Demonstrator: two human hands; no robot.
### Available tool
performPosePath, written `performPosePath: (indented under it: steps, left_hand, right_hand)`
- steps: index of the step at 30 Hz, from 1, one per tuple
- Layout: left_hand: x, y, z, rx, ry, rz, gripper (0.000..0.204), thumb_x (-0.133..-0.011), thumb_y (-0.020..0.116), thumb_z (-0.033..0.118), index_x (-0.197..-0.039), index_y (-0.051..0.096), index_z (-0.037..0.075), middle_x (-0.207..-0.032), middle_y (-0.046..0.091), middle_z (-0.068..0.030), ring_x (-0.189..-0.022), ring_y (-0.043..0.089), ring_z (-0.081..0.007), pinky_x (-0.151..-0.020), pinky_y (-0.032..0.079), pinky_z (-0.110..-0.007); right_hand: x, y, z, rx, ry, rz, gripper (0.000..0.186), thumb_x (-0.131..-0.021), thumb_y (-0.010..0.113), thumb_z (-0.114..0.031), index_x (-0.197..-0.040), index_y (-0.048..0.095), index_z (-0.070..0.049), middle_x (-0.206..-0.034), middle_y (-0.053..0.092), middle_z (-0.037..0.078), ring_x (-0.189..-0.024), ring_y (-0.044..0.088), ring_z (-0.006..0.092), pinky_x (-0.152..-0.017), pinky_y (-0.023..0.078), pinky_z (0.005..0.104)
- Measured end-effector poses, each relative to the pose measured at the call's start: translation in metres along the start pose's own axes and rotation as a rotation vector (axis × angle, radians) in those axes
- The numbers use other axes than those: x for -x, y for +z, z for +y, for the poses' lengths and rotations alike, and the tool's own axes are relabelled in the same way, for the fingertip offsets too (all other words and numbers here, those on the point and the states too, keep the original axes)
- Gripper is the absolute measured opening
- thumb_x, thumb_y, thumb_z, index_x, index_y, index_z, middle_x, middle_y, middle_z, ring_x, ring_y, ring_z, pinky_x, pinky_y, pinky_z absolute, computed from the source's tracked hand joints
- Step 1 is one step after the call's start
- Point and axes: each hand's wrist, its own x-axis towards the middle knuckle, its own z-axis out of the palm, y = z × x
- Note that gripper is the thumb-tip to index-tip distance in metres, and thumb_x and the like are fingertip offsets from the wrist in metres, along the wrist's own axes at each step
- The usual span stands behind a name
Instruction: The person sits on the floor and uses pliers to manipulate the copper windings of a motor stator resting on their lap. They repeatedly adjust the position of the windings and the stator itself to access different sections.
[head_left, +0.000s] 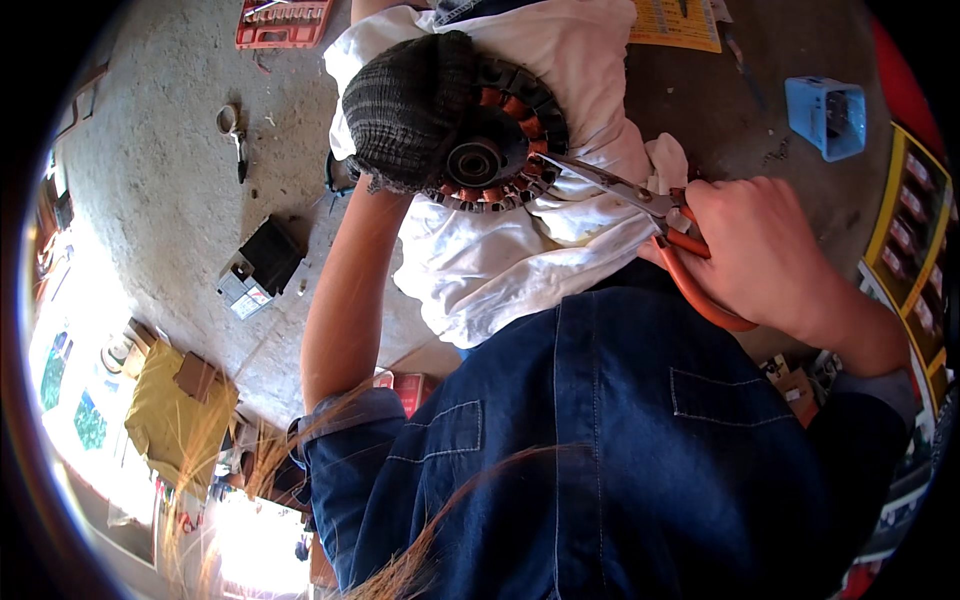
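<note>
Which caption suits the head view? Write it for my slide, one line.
Gloved left grip on a stator over white cloth, bare right grip holding pliers at its copper coils.

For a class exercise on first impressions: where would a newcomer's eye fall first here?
Probably on the copper-wound ring, upper centre over white cloth, partly under the gloved left hand. Next, the orange-handled pliers, right of centre in the right hand, reaching the ring. Then the blue box on the floor, upper right.
</note>
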Motion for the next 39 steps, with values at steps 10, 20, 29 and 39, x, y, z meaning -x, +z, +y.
performPosePath:
  steps: [10,20,29,39]
  left_hand:
    - [-0.001,-0.003,-0.002,0.020,-0.061,-0.070,0.040,-0.103,0.050,0.036,-0.093,0.071,0.003,-0.075,0.068,-0.0169,-0.071,0.069,-0.0333,-0.068,0.054,-0.041]
    - [-0.008,-0.002,-0.016,-0.116,0.369,0.016,0.033,-0.102,0.053,0.028,-0.098,0.070,0.000,-0.077,0.067,-0.0182,-0.072,0.066,-0.0345,-0.068,0.054,-0.042]
    - [-0.003,-0.003,-0.009,-0.085,0.188,-0.047,0.035,-0.103,0.052,0.030,-0.100,0.070,-0.001,-0.079,0.068,-0.0190,-0.075,0.067,-0.0365,-0.073,0.055,-0.042]
    - [0.000,-0.002,-0.009,-0.043,0.092,-0.028,0.040,-0.102,0.052,0.036,-0.102,0.071,0.001,-0.084,0.070,-0.0195,-0.079,0.069,-0.0352,-0.074,0.055,-0.041]
  right_hand:
    - [-0.034,0.061,0.066,0.024,-0.246,0.240,0.031,-0.078,0.076,-0.031,-0.081,0.063,-0.004,-0.074,0.066,0.013,-0.069,0.067,0.0361,-0.062,0.053,0.0453]
    - [-0.101,0.090,0.095,-0.009,-0.602,0.316,0.034,-0.068,0.081,-0.024,-0.088,0.061,-0.006,-0.077,0.066,0.009,-0.073,0.067,0.0312,-0.063,0.053,0.0424]
    - [-0.046,0.053,0.083,-0.102,-0.313,0.224,0.038,-0.072,0.083,-0.034,-0.084,0.060,-0.006,-0.077,0.065,0.011,-0.074,0.066,0.0342,-0.063,0.051,0.0433]
    - [-0.024,0.032,0.059,-0.185,-0.111,0.084,0.048,-0.074,0.084,-0.042,-0.097,0.064,-0.005,-0.073,0.066,0.010,-0.071,0.066,0.0341,-0.063,0.051,0.0425]
